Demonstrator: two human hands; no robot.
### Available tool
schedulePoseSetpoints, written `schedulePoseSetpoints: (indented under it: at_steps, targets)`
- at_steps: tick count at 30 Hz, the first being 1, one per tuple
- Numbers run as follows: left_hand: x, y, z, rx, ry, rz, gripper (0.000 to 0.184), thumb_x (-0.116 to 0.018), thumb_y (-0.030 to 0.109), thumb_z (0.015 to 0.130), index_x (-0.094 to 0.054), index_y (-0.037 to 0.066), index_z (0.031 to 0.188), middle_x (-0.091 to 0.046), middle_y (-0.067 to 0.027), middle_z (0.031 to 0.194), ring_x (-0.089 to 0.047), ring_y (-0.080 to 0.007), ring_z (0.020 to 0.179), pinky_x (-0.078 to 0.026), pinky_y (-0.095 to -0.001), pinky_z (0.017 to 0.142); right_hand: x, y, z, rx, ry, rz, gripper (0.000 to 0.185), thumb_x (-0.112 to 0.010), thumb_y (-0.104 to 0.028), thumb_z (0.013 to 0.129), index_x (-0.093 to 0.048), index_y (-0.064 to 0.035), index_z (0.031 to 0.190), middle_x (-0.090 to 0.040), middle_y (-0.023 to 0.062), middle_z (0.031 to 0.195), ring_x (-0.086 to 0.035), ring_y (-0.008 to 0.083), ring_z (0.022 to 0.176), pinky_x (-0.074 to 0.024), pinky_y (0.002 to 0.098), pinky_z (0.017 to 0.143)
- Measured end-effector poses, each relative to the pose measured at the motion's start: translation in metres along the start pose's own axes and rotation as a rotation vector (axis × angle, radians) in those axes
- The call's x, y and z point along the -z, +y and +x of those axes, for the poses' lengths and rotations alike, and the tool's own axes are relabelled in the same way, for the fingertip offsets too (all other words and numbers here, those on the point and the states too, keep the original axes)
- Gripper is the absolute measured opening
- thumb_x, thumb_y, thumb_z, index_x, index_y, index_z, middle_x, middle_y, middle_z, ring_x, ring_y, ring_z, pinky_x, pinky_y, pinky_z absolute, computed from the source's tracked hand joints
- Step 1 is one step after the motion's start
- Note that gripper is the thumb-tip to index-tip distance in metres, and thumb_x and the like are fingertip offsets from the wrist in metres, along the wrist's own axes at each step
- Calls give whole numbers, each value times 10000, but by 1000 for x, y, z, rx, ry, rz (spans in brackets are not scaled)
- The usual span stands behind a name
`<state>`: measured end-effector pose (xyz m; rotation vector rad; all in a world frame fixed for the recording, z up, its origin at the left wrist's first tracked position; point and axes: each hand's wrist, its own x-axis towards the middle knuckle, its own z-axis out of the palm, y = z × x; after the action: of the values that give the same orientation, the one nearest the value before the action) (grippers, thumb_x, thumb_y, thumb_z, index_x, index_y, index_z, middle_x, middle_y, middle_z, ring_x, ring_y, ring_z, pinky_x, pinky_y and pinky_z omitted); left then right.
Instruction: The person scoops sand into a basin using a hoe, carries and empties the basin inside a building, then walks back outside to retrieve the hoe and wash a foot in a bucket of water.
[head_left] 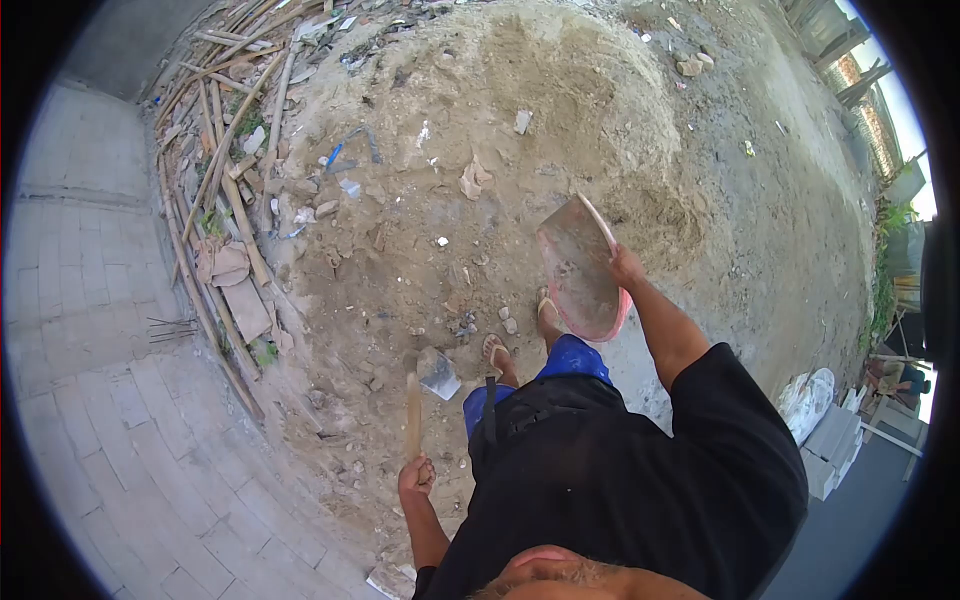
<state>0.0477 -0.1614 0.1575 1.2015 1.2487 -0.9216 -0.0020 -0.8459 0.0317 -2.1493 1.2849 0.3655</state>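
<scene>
My left hand (417, 475) is closed around the wooden handle of a hoe (413, 410). Its grey metal blade (438, 373) hangs low over the dirt beside my feet. With my right hand (627, 267) I grip the pale rim of a scoop-shaped pan (583, 270). The pan has a reddish-pink edge and a dusty grey-brown inside, and it is held tilted in front of my right leg. No load shows in it apart from dirt smears.
Loose sandy soil (540, 90) rises ahead, with stones and scraps on it. Bamboo poles (235, 190) and rubble lie along the block wall (80, 250) at left. White blocks (832, 445) and a white sack (806, 400) stand at right. My sandalled feet (497, 350) are close below.
</scene>
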Motion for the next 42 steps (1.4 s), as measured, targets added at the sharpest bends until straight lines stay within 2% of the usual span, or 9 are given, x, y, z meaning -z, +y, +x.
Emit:
schedulePoseSetpoints:
  at_steps: [5, 11, 17, 19, 21, 23, 33, 35, 42]
  targets:
    - [-108, 23, -42, -101, -80, 242, 187, -664, 108, 856, -528, 72, 979, -550, -30, 713, -542, -132, 577, -448, -249, 481, 46, -12, 81, 28, 485, 151, 326, -506, -101, 819, -565, 5, 1121, -626, 277, 1020, -594, 425, 997, -470, 484, 858]
    - [-234, 43, -89, -292, -197, 533, 185, -655, 80, 836, -536, 32, 969, -546, -33, 727, -543, -134, 581, -452, -267, 482, 95, 11, 68, 20, 165, 414, 406, -572, -152, 785, -603, 15, 1154, -652, 242, 1040, -618, 361, 1024, -462, 424, 909]
    - [-339, 47, -132, -448, -315, 749, 230, -682, 82, 794, -540, 4, 957, -560, -40, 740, -547, -121, 574, -455, -268, 493, -16, 88, 9, -254, -244, 714, 472, -659, -179, 760, -604, 49, 1170, -638, 252, 1115, -633, 321, 1021, -481, 380, 886]
    - [-378, 46, -150, -489, -336, 798, 263, -689, 86, 779, -541, -2, 977, -561, -38, 735, -541, -116, 569, -455, -263, 500, -12, 77, -16, -202, -369, 725, 427, -602, -141, 837, -564, 26, 1228, -644, 115, 922, -588, 171, 744, -503, 318, 657]
    - [-407, 46, -165, -517, -349, 864, 301, -695, 91, 765, -541, -9, 1003, -561, -34, 733, -536, -111, 568, -454, -258, 507, -9, 55, -26, 22, -511, 675, 418, -604, -187, 857, -563, -2, 1230, -645, 99, 922, -589, 173, 763, -503, 327, 660]
    - [-438, 50, -171, -538, -377, 940, 344, -700, 99, 755, -538, -16, 1035, -560, -28, 732, -531, -105, 571, -453, -255, 512, 23, 3, -28, -269, -607, 919, 423, -583, -279, 897, -554, -30, 1237, -650, 85, 948, -602, 178, 804, -508, 336, 680]
    - [-579, 100, -137, -387, -640, 1086, 511, -716, 137, 752, -496, -23, 1184, -538, -14, 737, -529, -87, 596, -462, -243, 531, 103, -139, 83, -378, -723, 1594, 640, -388, -520, 973, -380, 12, 1327, -530, 223, 1188, -548, 349, 1114, -466, 463, 936]
    - [-618, 117, -124, -357, -680, 1103, 571, -718, 146, 754, -477, -21, 1244, -536, -14, 752, -523, -76, 600, -458, -232, 529, 106, -148, 120, -479, -635, 1557, 587, -477, -481, 942, -398, -5, 1276, -525, 193, 1103, -561, 325, 1004, -470, 467, 890]
    - [-737, 211, -97, -588, -751, 1638, 641, -721, 226, 721, -460, 21, 1269, -652, -212, 945, -631, -418, 872, -472, -471, 767, 141, -211, 241, -1046, -271, 1443, 431, -626, -266, 877, -443, 34, 1126, -467, 111, 827, -518, 244, 634, -497, 442, 557]
